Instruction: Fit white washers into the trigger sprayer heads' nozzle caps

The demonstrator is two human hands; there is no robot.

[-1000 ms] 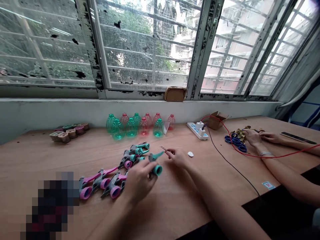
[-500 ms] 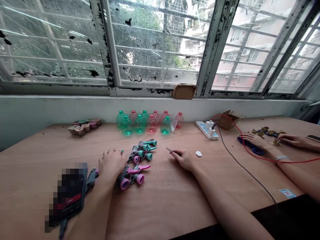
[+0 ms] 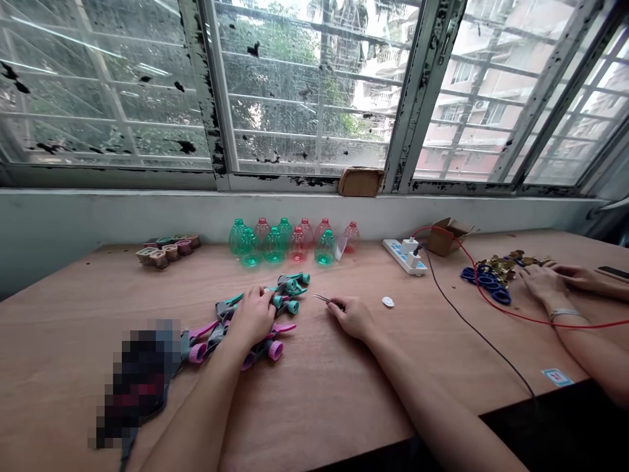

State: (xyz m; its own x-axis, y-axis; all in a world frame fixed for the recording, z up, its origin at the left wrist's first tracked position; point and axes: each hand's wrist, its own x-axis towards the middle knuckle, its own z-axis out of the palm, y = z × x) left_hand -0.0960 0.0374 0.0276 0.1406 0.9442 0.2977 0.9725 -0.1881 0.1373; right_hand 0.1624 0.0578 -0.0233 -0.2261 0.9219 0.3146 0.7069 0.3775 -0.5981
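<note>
My left hand (image 3: 254,316) lies over a cluster of spray bottle trigger heads, its fingers bent down around one of them; the fingertips are partly hidden. Grey trigger heads with teal parts (image 3: 293,307) and others with pink parts (image 3: 276,351) surround it on both sides. My right hand (image 3: 352,317) rests on the table to the right of the cluster. Pinched between its thumb and fingers is a pair of metal tweezers (image 3: 322,298), tips pointing left toward the teal heads.
Green and red clear bottles (image 3: 297,245) stand against the wall. A power strip (image 3: 403,257), a white disc (image 3: 388,302), small tubs (image 3: 170,252) and a pixelated dark device (image 3: 142,387) are around. At right, another person's hands (image 3: 543,282) are by gold and blue pieces (image 3: 491,285).
My left hand has moved right onto the trigger heads, uncovering several on its left. My right hand with the tweezers has shifted slightly left. The other person's hand has moved right.
</note>
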